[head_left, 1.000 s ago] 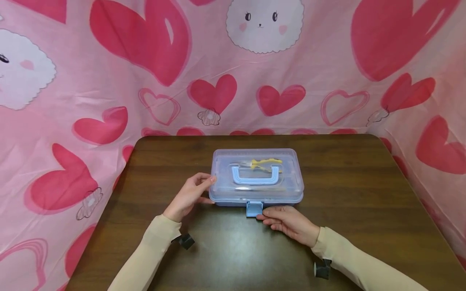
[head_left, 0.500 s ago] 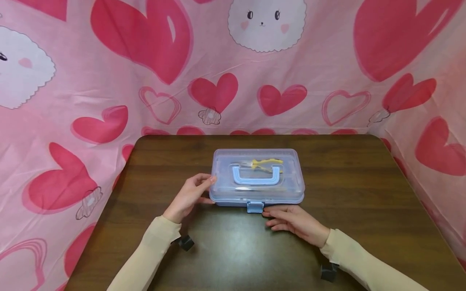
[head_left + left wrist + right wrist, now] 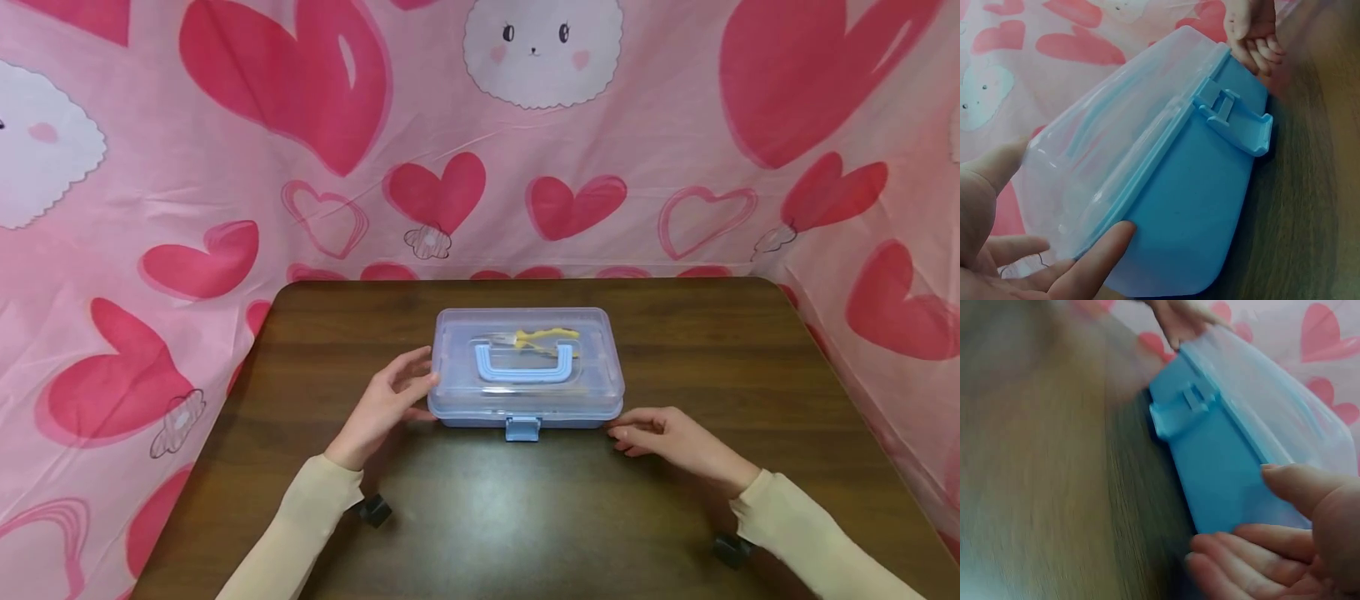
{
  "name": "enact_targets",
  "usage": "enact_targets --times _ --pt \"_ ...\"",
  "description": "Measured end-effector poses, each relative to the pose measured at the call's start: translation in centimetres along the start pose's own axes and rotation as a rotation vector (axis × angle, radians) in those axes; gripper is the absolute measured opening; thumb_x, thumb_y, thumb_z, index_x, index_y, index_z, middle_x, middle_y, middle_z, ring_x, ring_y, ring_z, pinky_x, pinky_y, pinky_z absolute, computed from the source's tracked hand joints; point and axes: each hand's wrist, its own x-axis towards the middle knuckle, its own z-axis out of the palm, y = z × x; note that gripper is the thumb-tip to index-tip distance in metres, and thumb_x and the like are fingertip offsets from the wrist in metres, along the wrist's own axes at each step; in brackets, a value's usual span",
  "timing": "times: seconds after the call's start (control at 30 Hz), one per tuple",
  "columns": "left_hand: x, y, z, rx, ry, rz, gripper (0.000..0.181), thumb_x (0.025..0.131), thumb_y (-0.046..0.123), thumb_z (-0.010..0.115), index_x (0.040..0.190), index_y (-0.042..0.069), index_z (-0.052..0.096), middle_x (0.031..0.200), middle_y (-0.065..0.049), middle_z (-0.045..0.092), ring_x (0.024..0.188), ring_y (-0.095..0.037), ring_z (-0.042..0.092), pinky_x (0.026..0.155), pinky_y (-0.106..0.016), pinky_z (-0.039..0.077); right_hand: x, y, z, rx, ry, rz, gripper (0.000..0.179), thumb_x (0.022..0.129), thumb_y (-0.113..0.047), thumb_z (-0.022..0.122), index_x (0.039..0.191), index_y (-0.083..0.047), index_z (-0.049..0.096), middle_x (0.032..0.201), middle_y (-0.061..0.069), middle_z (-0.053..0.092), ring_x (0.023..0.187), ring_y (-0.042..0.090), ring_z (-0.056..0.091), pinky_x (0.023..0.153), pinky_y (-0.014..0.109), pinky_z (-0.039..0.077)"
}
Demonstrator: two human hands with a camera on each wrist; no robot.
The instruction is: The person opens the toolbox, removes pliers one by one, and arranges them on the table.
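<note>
Heart-printed cloth (image 3: 510,137) hangs behind the clear-lidded box (image 3: 525,397).

box (image 3: 527,400): smooth glossy plastic | table (image 3: 495,508): wood-grained, sheeny | backdrop (image 3: 517,137): creased cloth

Dk brn tbl (image 3: 697,358) w/ lt-blue box (image 3: 525,371) on top

box (image 3: 465,402) on table (image 3: 712,367), pliers (image 3: 551,334) inside; left hand (image 3: 382,408) at left end, right hand (image 3: 675,437) by front right corner
</note>
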Motion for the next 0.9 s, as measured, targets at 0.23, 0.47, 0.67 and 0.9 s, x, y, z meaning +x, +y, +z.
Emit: enact_targets --times 0.23,0.47,0.67,0.9 --pt "-0.7 -0.2 -0.8 0.024 -0.09 0.024 0.068 0.096 0.021 0.078 0.156 0.018 0.047 0.156 -0.011 0.051 0.138 -0.031 0.055 0.094 -0.045 0.059 -0.3 0.0 -0.8 -0.218 0.297 0.009 0.05 0.102 -0.03 0.068 0.141 0.0 0.06 0.122 0.014 0.074 0.1 0.016 0.074 0.086 0.018 0.056" --pt "-0.9 -1.1 -1.4 0.171 -0.111 0.079 0.075 0.091 0.024 0.082 0.157 0.024 0.047 0.162 0.001 0.045 0.15 -0.025 0.041 0.117 -0.049 0.04 0.1 0.2 0.3 -0.347 0.459 -0.181 0.064 0.096 -0.016 0.077 0.154 -0.011 0.051 0.128 0.014 0.07 0.096 0.003 0.071 0.082 0.015 0.056" --pt "-0.5 -2.0 -1.4 0.276 -0.117 0.165 0.08 0.09 0.02 0.084 0.159 0.024 0.044 0.163 0.003 0.043 0.148 -0.025 0.045 0.11 -0.04 0.047 1.0 0.4 0.2 -0.327 0.397 -0.283 0.089 0.09 -0.01 0.081 0.164 -0.025 0.034 0.16 0.015 0.045 0.105 0.002 0.068 0.089 0.015 0.055" --pt "-0.5 -2.6 -1.5 0.292 -0.11 0.24 0.081 0.087 0.014 0.085 0.157 0.025 0.047 0.161 0.001 0.046 0.139 -0.028 0.055 0.095 -0.033 0.057 1.7 1.1 0.3 -0.358 0.429 -0.335 0.081 0.087 -0.008 0.084 0.157 -0.02 0.047 0.158 0.011 0.049 0.106 0.002 0.066 0.093 0.012 0.051"
